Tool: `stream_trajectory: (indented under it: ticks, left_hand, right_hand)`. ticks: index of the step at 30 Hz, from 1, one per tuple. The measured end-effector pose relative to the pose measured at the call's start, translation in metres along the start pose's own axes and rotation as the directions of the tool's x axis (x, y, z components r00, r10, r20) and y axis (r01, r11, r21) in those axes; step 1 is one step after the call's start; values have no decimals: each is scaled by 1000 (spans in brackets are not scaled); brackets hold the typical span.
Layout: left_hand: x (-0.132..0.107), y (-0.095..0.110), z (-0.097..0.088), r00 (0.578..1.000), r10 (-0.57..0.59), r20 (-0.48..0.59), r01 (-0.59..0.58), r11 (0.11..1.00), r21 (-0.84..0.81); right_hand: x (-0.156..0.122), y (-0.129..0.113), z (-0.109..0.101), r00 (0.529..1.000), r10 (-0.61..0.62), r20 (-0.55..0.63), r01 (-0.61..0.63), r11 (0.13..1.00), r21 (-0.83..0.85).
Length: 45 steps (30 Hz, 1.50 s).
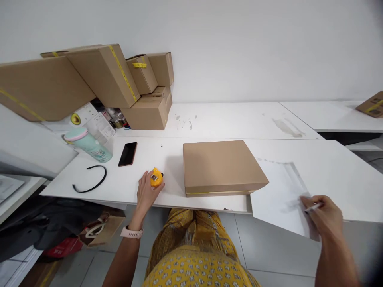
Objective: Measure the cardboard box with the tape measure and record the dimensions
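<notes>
Head view first: what are the hands doing around the brown box [220, 163]?

"Left of it, the left hand [146, 190] has its thumb and fingers closed around a yellow tape measure [156, 177]. Right of it, the right hand [326, 215] grips a pen [313, 207] over a white sheet [275, 193]."

"And the box?"

"It sits on the white table [209, 123] between the two hands, its top flat and closed, with a thin yellow strip along its front. Neither hand touches it."

"Is any measuring under way?"

"I see no blade drawn out, and the tape measure is apart from the box. I'd judge that no measurement is being taken at this moment."

"What about the writing?"

"In hand, I'd say, rather than finished, as the pen is poised low over the sheet. Whether its tip touches, I cannot tell. The paper is too blurred there to show what is written or left unwritten."

"Anything else nearby?"

"A phone [127, 154] lies further left of the box, beyond the tape measure; stacked cartons [146, 115] stand behind and to its left."
</notes>
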<state>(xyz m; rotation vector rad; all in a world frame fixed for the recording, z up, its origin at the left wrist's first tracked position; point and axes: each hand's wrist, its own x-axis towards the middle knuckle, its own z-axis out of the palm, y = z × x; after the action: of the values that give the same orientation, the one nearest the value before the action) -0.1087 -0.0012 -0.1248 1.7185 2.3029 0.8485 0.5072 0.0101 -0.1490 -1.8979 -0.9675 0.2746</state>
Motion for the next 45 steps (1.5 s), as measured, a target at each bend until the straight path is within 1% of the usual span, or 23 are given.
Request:
stream_trajectory:
  ticks: [1,3,5,8,10,12,15,17,19,21,22,23,24,26,27,30,33,34,35,38,40,42,45]
  left_hand:
    - [-1,1,1,1000,-24,9,24,1000,-1]
    - [0,6,4,999,-41,7,41,999,-11]
    - [4,11,8,999,-45,-1,45,998,-33]
    - [14,16,14,997,-75,-15,73,993,-92]
    - [20,18,13,993,-111,-27,105,983,-153]
    - [23,21,5,989,-147,-23,137,961,-241]
    - [19,35,-26,990,-137,33,139,904,-404]
    - [9,55,-51,992,-45,117,101,836,-540]
    - [-4,83,-72,940,196,280,118,584,-803]
    - [-17,113,-86,844,414,340,163,406,-899]
    - [-22,127,-89,788,475,392,214,386,-898]
    - [-27,140,-91,733,518,440,252,395,-884]
    - [-30,151,-92,691,538,483,276,422,-864]
    - [-33,166,-92,630,550,548,291,486,-824]
    - [-34,170,-91,613,554,564,287,508,-812]
    - [-34,173,-88,575,566,591,288,536,-794]
    - [-28,166,-85,552,561,616,309,549,-777]
    - [-23,162,-85,559,552,618,311,551,-774]
    - [-16,157,-86,575,540,615,311,551,-775]
    - [10,134,-93,661,472,583,299,547,-782]
    - [31,117,-101,701,407,586,305,572,-762]
    - [49,101,-107,700,362,615,313,619,-720]
    - [71,86,-110,676,346,650,299,678,-672]
  right_hand:
    - [0,0,0,995,63,83,-50,988,-149]
    - [0,-9,2,981,152,119,-92,910,-405]
    - [1,-23,9,991,22,132,52,845,-532]
    - [0,-38,30,936,-199,289,330,782,-529]
    - [0,-44,43,894,-237,381,416,756,-505]
    - [-1,-51,51,880,-234,414,433,754,-494]
    - [-11,-79,47,918,-223,329,373,768,-520]
    - [-30,-115,39,947,-271,170,320,817,-479]
    - [-62,-159,31,938,-346,-28,324,901,-288]
    - [-102,-203,28,918,-394,-51,396,918,15]
    - [-121,-222,29,896,-434,92,416,894,169]
    - [-139,-238,32,811,-491,318,410,865,290]
    - [-154,-250,35,662,-518,541,357,853,381]
    - [-175,-264,44,396,-510,763,222,860,460]
    - [-181,-267,49,331,-493,805,170,870,463]
    - [-185,-265,59,316,-457,831,64,885,462]
    - [-166,-259,64,264,-450,853,-89,869,486]
    - [-153,-256,63,273,-455,847,-140,853,503]
    - [-137,-254,62,317,-458,831,-184,829,527]
    - [-77,-241,56,596,-367,714,-258,755,604]
    - [-39,-228,53,715,-279,641,-249,755,606]
    - [-12,-212,55,730,-251,635,-214,800,561]
    - [3,-190,69,696,-241,677,-149,873,464]
